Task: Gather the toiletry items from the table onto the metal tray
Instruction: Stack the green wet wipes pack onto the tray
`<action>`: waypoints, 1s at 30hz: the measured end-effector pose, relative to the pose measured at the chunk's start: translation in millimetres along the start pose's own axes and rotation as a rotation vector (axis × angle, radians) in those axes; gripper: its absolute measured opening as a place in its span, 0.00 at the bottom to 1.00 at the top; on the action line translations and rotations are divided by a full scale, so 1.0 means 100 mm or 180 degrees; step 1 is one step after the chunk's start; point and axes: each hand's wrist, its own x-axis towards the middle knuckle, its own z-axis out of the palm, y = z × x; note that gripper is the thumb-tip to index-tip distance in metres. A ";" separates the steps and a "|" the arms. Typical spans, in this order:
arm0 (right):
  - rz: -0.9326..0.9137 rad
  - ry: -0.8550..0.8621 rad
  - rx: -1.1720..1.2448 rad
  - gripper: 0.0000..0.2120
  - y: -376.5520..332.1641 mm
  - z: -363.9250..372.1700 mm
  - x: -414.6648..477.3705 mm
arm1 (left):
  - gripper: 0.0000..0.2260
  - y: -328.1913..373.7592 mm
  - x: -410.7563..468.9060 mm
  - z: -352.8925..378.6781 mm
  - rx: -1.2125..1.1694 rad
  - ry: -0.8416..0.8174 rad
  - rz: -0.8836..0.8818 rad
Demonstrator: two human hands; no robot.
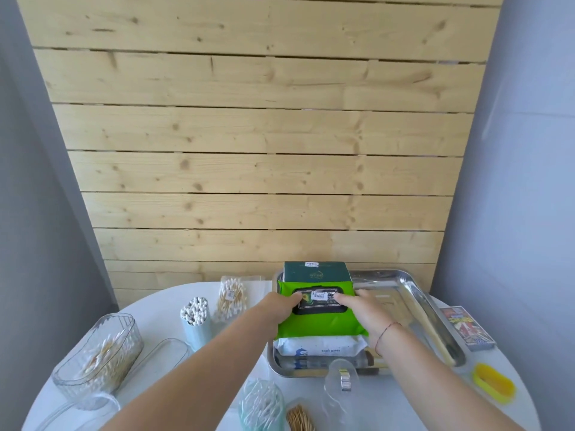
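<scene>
Nearest to me, well short of the fingers, a teal cup of cotton swabs (261, 405) stands at the white table (155, 306) edge beside a bundle of toothpicks (300, 419). A yellow ring-shaped piece (493, 382) lies far off to the right. Just behind them starts the metal tray (435, 321), and in it a white wipes pack (320, 346) lies under the wrists. On top of that sits the green wipes pack (320, 325). The left hand (280, 309) grips its left edge, with the thumb bent over onto the black flap and the other fingers hidden beneath. The right hand (364, 309) rests on its right side, the fingers lying straight and close together on top and the forefinger tip on the flap. Just past the fingertips a dark green box (317, 270) lies in the tray, touching the green pack's far edge. Left of the left fingers, out on the table, stand a blue cup of swabs (194, 318) and a clear bag of wooden swabs (231, 295).
</scene>
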 end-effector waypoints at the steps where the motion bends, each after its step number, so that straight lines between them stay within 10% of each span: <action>1: 0.0034 -0.0004 0.0024 0.15 0.00 -0.01 0.02 | 0.14 0.01 0.00 0.00 0.0022 0.0014 -0.0018; 15: -0.0145 0.0548 -0.0334 0.39 -0.10 -0.12 -0.13 | 0.26 0.05 -0.32 -0.31 -0.0284 0.0224 0.0150; 18: -0.1157 0.0881 -0.0811 0.31 -0.23 -0.23 -0.44 | 0.16 -0.06 -0.57 -0.52 -0.0316 0.0583 0.0793; 23: -0.1674 -0.0124 -0.1121 0.17 -0.05 -0.46 -1.23 | 0.18 -0.74 -1.22 -0.73 -0.0113 0.0458 0.1613; 30: -0.0773 -0.0911 -0.2282 0.57 0.82 -0.56 -1.68 | 0.44 -1.53 -1.36 -0.57 0.0605 -0.0090 0.1620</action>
